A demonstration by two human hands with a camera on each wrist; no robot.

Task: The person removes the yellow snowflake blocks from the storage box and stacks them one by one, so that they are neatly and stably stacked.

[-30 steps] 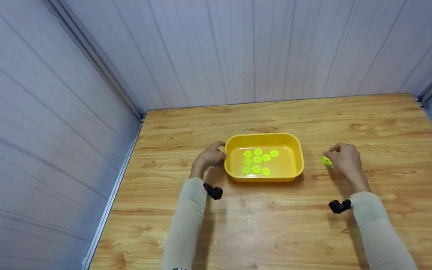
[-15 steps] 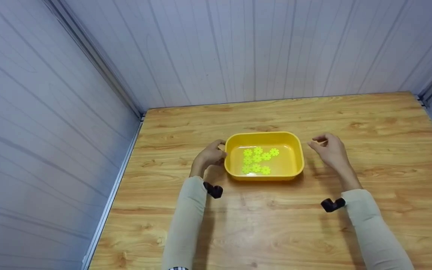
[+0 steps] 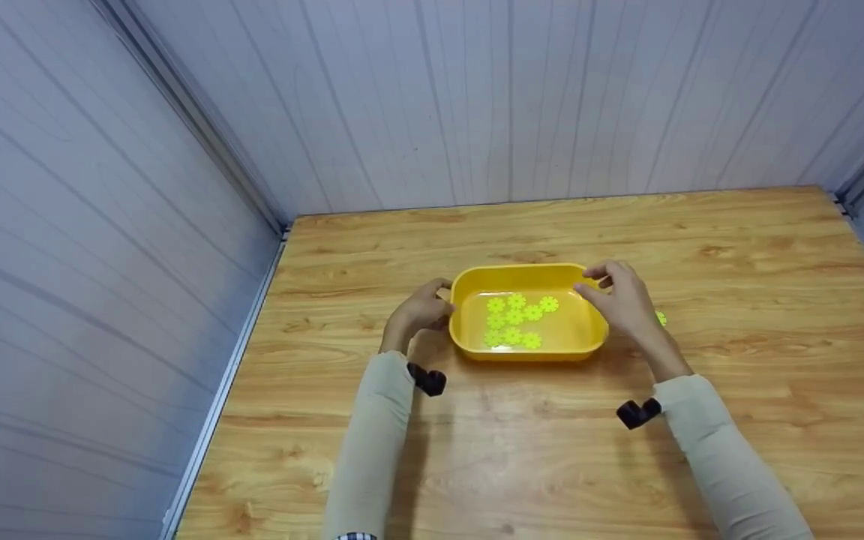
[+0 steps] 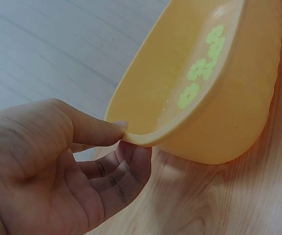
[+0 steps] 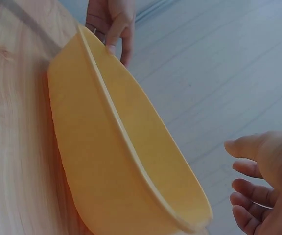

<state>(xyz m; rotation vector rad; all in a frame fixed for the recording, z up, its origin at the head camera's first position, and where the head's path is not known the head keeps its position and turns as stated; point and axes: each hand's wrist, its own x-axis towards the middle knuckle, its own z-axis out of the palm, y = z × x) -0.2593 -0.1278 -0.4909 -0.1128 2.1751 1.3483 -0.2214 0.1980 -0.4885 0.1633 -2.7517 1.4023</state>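
A yellow plastic tub (image 3: 529, 356) stands on the wooden table, with several flat lime-yellow flower-shaped pieces (image 3: 514, 318) lying on its floor, mostly toward the left. My left hand (image 3: 417, 309) is at the tub's left end. The left wrist view shows this hand (image 4: 48, 161) pinching the rim (image 4: 143, 140) between thumb and fingers. Over the tub's right end is my right hand (image 3: 623, 300). In the right wrist view, thumb and fingers of that hand (image 5: 273, 181) are apart, loosely bent, with nothing visible between them. Another flower piece (image 3: 661, 319) is on the table, partly hidden by the right wrist.
Pale panelled walls (image 3: 477, 105) rise behind the table and at its sides. The wooden table (image 3: 537, 457) extends around the tub. A small black device (image 3: 427, 381) sits at the left cuff, and another black device (image 3: 637, 414) at the right cuff.
My right hand has moved left from beside the loose flower piece to over the tub's right end; its thumb and fingers have spread. The piece stays on the table. The left hand keeps its place.
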